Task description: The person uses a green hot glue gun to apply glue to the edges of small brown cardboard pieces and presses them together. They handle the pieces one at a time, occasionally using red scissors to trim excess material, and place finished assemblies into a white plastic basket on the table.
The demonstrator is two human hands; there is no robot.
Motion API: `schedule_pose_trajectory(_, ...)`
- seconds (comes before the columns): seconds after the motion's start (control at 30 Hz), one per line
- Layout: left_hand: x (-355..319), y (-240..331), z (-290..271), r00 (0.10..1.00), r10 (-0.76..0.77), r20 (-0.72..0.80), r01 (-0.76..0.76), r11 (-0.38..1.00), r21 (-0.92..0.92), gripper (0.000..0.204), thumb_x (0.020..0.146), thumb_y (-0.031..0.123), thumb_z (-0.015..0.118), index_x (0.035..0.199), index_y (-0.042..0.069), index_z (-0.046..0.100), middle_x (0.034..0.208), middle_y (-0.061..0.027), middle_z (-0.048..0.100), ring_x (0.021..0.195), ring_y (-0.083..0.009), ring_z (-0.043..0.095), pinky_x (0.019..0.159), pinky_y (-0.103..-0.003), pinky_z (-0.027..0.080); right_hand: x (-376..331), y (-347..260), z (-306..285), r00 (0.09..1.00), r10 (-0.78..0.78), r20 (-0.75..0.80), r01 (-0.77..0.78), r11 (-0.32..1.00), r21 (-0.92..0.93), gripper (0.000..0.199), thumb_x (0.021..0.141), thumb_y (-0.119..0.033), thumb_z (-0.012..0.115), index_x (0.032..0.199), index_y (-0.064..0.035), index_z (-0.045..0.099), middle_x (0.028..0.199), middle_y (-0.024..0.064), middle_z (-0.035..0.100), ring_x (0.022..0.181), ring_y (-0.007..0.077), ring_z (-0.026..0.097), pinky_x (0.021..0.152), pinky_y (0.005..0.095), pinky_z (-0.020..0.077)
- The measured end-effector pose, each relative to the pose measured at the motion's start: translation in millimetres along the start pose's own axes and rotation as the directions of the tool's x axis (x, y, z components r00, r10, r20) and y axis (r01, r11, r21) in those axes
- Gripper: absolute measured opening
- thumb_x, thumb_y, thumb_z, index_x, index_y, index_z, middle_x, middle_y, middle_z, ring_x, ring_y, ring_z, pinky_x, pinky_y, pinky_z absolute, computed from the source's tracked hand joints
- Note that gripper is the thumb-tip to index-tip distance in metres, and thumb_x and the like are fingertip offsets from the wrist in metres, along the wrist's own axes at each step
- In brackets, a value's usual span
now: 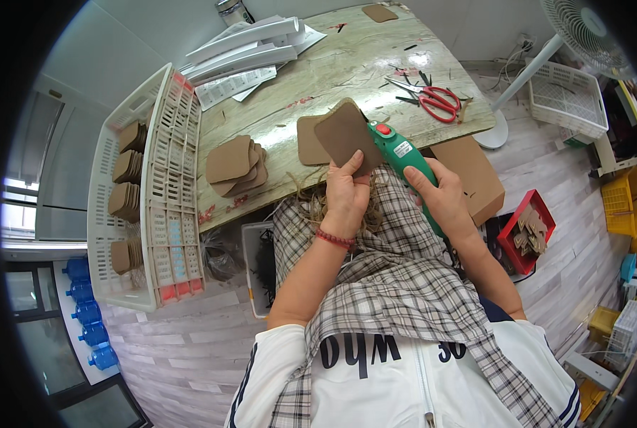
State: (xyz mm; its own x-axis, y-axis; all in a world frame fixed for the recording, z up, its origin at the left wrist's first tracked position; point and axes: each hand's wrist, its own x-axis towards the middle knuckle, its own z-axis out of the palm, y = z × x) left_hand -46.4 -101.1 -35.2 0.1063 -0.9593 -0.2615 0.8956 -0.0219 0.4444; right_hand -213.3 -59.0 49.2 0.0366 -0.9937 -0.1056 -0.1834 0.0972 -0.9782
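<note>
My left hand (348, 191) pinches a flat brown pad with rounded corners (343, 132), thumb on top, above my lap at the table's near edge. Wrapped round a green handheld power tool (398, 151) with a red button, my right hand (441, 194) keeps its dark tip against the pad's right edge. How the tip meets the edge is too small to tell. Another brown pad (309, 143) lies on the table, partly behind the held one. Left of it sits a loose pile of similar pads (233, 162).
At left, a white plastic crate (153, 214) holds several stacks of brown pads (126, 202). Papers (243, 53) lie at the back; red-handled scissors (439, 103) and dark scraps lie at right. A cardboard box (475, 171), a red tray (511, 239) and a fan (589, 32) stand beyond.
</note>
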Motion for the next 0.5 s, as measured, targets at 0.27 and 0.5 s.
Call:
schedule_pose_trajectory(0.27, -10.9, -2.9, -11.1, 0.999, -0.027, 0.042, 0.023, 0.996, 0.083, 0.035, 0.084, -0.007, 0.064, 0.116, 0.004, 0.055, 0.111, -0.0084, 0.064, 0.1, -0.0211, 0.064, 0.086, -0.035, 0.055, 3.4, -1.6, -6.3, 1.0, 0.005, 0.02, -0.005, 1.0, 0.005, 0.037, 0.09, -0.034, 0.067, 0.1, 0.002, 0.065, 0.069, 0.0, 0.057, 0.054, 0.0057, 0.05, 0.05, 0.0224, 0.0416)
schedule_pose_trajectory(0.5, -10.5, 28.9, -27.6, 0.989, -0.032, 0.146, -0.026, 0.925, 0.378, 0.038, 0.085, -0.009, 0.06, 0.12, 0.003, 0.056, 0.112, -0.0092, 0.066, 0.098, -0.0205, 0.066, 0.082, -0.034, 0.058, 1.4, -1.7, -29.1, 0.991, 0.048, 0.127, -0.046, 0.999, -0.018, 0.035, 0.089, -0.031, 0.067, 0.102, 0.001, 0.065, 0.07, -0.0002, 0.057, 0.056, 0.0051, 0.051, 0.052, 0.0222, 0.0427)
